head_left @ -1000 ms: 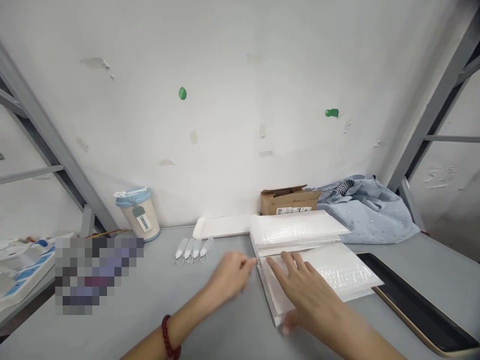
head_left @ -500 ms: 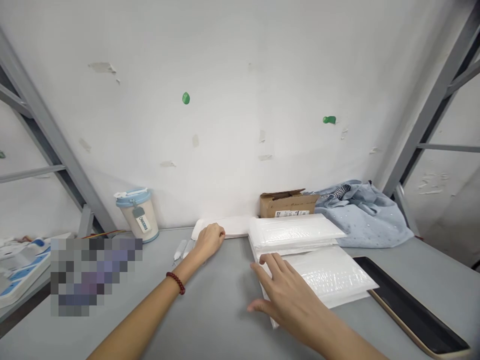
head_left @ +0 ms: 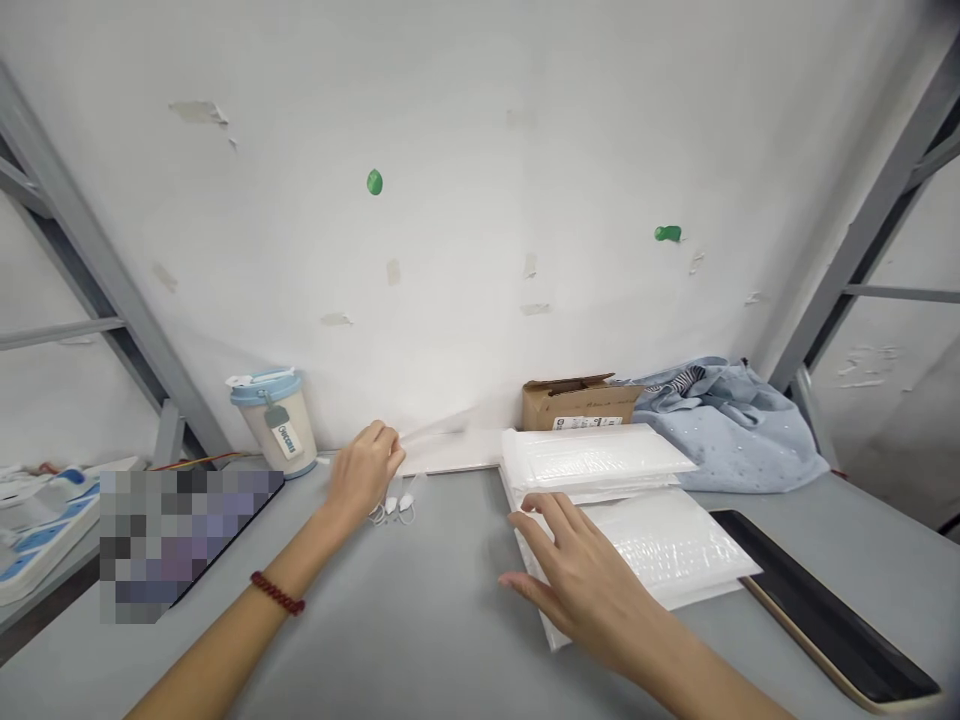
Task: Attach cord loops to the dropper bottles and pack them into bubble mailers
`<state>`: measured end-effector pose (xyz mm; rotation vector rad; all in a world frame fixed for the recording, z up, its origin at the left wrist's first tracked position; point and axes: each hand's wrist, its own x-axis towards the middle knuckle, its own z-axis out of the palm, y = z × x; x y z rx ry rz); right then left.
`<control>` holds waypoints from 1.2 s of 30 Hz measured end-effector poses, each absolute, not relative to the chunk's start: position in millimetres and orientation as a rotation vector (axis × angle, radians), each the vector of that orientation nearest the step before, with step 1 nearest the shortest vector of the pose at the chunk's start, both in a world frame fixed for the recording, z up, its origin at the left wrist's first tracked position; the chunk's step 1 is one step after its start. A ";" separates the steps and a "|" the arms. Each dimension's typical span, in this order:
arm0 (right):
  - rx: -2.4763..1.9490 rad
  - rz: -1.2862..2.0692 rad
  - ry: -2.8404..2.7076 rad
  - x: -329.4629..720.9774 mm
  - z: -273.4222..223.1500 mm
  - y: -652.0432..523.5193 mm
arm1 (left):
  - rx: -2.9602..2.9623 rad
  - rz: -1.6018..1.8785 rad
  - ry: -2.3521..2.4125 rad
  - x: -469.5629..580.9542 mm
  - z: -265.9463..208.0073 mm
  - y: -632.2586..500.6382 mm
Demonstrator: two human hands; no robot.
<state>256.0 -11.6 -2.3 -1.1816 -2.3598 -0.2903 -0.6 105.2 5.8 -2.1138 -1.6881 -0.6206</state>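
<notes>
My left hand (head_left: 366,466) is closed at the back of the table, its fingers pinched on the left end of a thin white sheet (head_left: 442,425). That sheet rises at a slant above a flat white stack (head_left: 450,456) lying against the wall. Just below the hand lie small white pieces with thin looped cords (head_left: 399,506), partly hidden by it. My right hand (head_left: 581,575) is open, thumb and fingers apart, over the left edge of the white bubble mailers (head_left: 667,545). Whether its fingers touch them I cannot tell. More bubble mailers (head_left: 600,455) lie on top, further back.
A cardboard box (head_left: 581,408) and a light blue cloth (head_left: 739,440) are at the back right. A long black tray (head_left: 832,610) lies on the right. To the left stand a cream cup with a blue lid (head_left: 277,425), a blurred-out flat object (head_left: 187,545) and a power strip (head_left: 49,545).
My left hand has moved left with the white sheet's end, which now lifts off the stack. The small corded pieces show below it. My right hand has hardly moved.
</notes>
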 end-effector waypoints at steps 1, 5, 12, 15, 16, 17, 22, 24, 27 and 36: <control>-1.169 -0.305 -2.356 255.4 -3.9 -11.3 | -2.070 -0.658 -1.689 -7.9 3.3 98.0; -1.053 -0.398 -2.341 251.3 -12.1 -14.0 | -1.986 -0.846 -1.356 -24.6 -14.3 65.0; -0.763 -0.605 -2.470 236.1 -17.4 -29.9 | -2.367 -0.850 -0.667 3.5 -22.5 9.5; -0.758 -0.728 -2.452 231.0 -18.3 -32.6 | -2.472 -0.812 -0.558 17.7 -19.4 -9.1; -0.768 -0.753 -2.434 230.2 -19.2 -33.0 | -2.488 -0.806 -0.528 21.3 -19.0 -14.0; -0.773 -0.773 -2.414 229.9 -20.4 -33.3 | -2.497 -0.808 -0.499 24.4 -18.9 -18.0; -0.837 -0.741 -2.433 231.6 -26.0 -33.6 | -2.588 -0.836 -0.491 32.8 -17.8 -23.1; -0.891 -0.741 -2.454 232.4 -27.0 -33.0 | -2.613 -0.855 -0.666 30.2 -17.4 -16.3; -0.964 -0.786 -2.454 233.8 -28.0 -31.4 | -2.472 -0.949 -1.164 15.7 -18.5 3.1; -1.121 -0.791 -2.296 236.6 -28.4 -31.5 | -3.048 -1.247 -2.771 -14.7 -2.3 31.7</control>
